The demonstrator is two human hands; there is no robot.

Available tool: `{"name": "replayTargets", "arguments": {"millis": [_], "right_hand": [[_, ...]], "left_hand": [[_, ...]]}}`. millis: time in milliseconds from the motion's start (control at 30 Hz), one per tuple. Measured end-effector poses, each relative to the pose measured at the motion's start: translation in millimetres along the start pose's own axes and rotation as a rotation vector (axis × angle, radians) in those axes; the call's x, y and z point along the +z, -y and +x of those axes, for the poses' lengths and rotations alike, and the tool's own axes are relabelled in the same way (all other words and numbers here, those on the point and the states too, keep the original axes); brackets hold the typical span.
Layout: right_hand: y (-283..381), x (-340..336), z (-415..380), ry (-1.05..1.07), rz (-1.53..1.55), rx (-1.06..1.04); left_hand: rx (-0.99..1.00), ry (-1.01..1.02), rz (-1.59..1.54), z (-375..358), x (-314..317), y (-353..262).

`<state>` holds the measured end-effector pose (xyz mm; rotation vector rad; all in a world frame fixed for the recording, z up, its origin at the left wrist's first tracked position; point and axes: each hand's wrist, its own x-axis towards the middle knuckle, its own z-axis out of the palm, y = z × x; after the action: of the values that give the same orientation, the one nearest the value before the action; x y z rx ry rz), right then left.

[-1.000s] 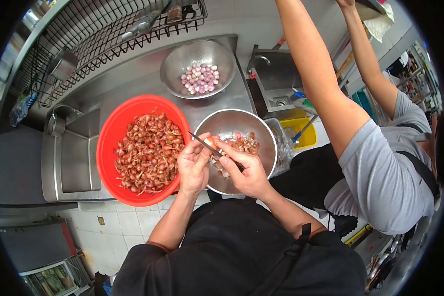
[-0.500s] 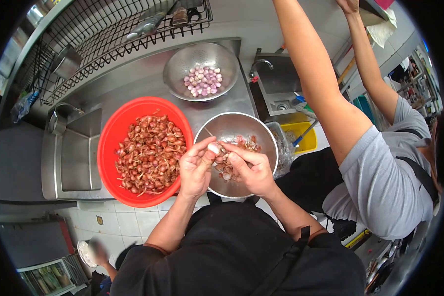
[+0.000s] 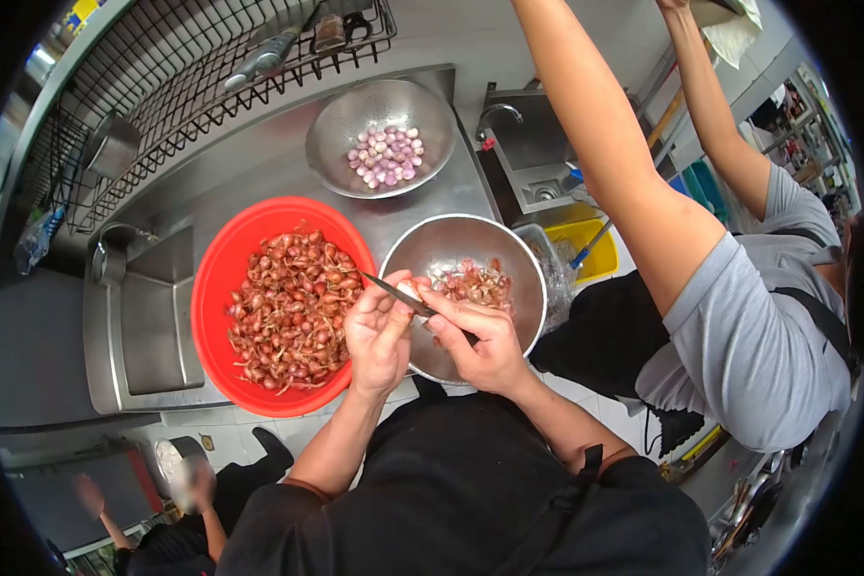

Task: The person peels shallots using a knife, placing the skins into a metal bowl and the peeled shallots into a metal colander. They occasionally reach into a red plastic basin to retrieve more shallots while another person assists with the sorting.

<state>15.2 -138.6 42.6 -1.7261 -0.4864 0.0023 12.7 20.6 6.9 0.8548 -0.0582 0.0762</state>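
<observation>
At the far left we see a steel sink (image 3: 154, 331) set into the counter (image 3: 252, 165). Beside it we have a red tub (image 3: 206, 317), heaped with unpeeled shallots (image 3: 293, 307). Behind and to the right, a perforated steel colander (image 3: 326, 158) holds pale purple peeled shallots (image 3: 386, 156). Nearer us, our left hand (image 3: 376, 341) pinches a small pale bulb (image 3: 409, 289) between thumb and fingers, close to the near left rim of a steel bowl (image 3: 528, 288) containing loose reddish skins (image 3: 480, 285). Our right hand (image 3: 488, 338) grips a knife (image 3: 398, 294), its dark blade slanting across by the bulb and its tip towards the tub. Farther right we see a yellow bin (image 3: 602, 257) and a co-worker in a grey shirt (image 3: 754, 336), arms raised.
</observation>
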Motion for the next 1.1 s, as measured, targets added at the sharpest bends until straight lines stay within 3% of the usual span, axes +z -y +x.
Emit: {"name": "replayTargets", "arguments": {"millis": [167,233,567,733,933,1100], "right_hand": [[-1.1,-10.4,1.6,-0.01,0.09,0.055],[-0.9,-16.1,0.3,0.01,0.292,0.161],[-3.2,-50.3,-7.3,0.046,0.117,-0.086],[-10.3,-66.8,-13.7,0.044,0.195,-0.109],[-10.3,-86.2,-18.7,0.151,0.403,0.093],[-13.6,-78.9,-22.2,0.077,0.254,-0.1]], "left_hand": [[-0.046,0.06,-0.012,-1.1,2.9,0.9],[-0.045,0.049,-0.04,0.5,8.4,5.2],[0.098,-0.058,0.121,-10.9,40.1,29.0],[0.086,-0.071,0.111,-16.1,62.9,32.6],[0.053,-0.097,0.18,-22.8,71.3,38.5],[0.131,-0.137,0.175,-28.5,71.8,45.1]]}}
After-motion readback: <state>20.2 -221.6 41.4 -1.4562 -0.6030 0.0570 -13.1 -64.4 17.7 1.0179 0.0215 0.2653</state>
